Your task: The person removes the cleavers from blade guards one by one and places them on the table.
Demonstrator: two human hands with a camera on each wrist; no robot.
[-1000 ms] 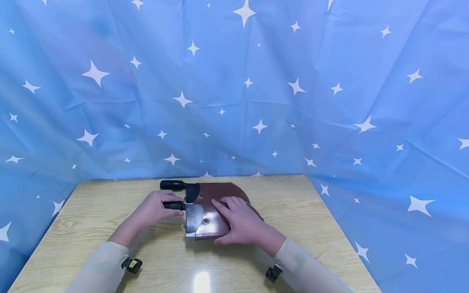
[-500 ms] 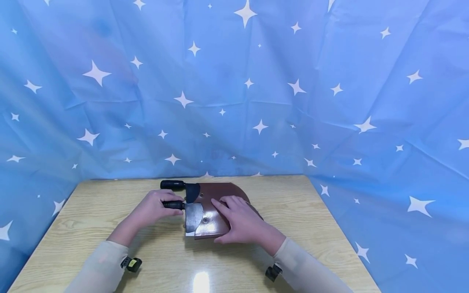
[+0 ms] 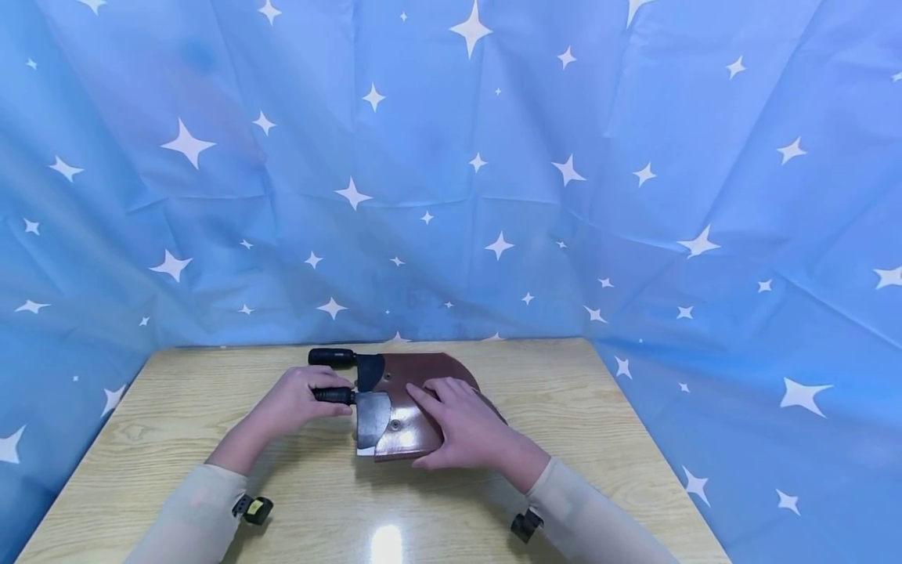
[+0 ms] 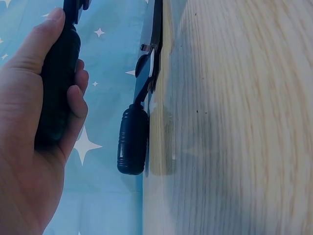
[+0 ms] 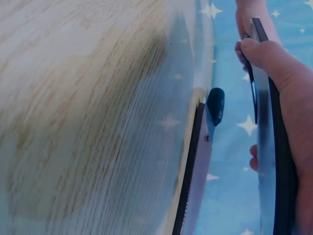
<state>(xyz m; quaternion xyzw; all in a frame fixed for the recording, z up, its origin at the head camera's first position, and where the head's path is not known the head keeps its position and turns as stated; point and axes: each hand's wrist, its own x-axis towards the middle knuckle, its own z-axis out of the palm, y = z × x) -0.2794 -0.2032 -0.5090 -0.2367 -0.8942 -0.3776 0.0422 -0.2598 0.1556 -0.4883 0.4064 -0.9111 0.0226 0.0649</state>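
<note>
Two broad cleaver-like blades with black ribbed handles sit side by side in brown sheaths. My left hand [image 3: 285, 401] grips the black handle [image 4: 58, 93] of the nearer one, thumb along it and fingers curled round. My right hand [image 3: 465, 431] holds the nearer brown sheath [image 3: 409, 439], its fingers spread over the face and round the edge. A dark grey section [image 3: 373, 415] with a metal snap beside it covers the sheath's handle end, with a thin pale strip below. Both wrist views show this sheathed cleaver raised above the table.
The farther sheathed cleaver [image 3: 412, 366] lies at the back of the wooden table [image 3: 578, 462], its black handle [image 4: 132, 142] pointing left. A blue star-patterned curtain [image 3: 423, 157] hangs right behind the table and along its sides.
</note>
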